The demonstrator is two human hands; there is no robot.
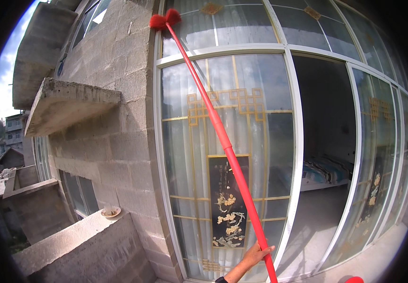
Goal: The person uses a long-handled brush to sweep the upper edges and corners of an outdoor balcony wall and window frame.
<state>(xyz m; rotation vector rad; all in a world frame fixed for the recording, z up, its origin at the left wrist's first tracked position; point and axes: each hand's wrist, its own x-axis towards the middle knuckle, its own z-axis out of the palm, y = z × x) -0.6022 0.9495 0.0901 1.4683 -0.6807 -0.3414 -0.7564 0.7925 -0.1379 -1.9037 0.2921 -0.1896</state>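
My left hand, with a dark band at the wrist, grips a long red telescopic pole near the bottom of the view. The pole slants up and to the left across a sliding glass door panel. At its far end a red bristle duster head lies over the upper left corner of the window frame, beside the block wall. Whether the bristles press on the glass cannot be told. My right hand is out of view.
A concrete block wall with a jutting slab stands at left. A small dish sits on a low parapet. Through the door gap shows a bed. Part of a red object shows at the bottom edge.
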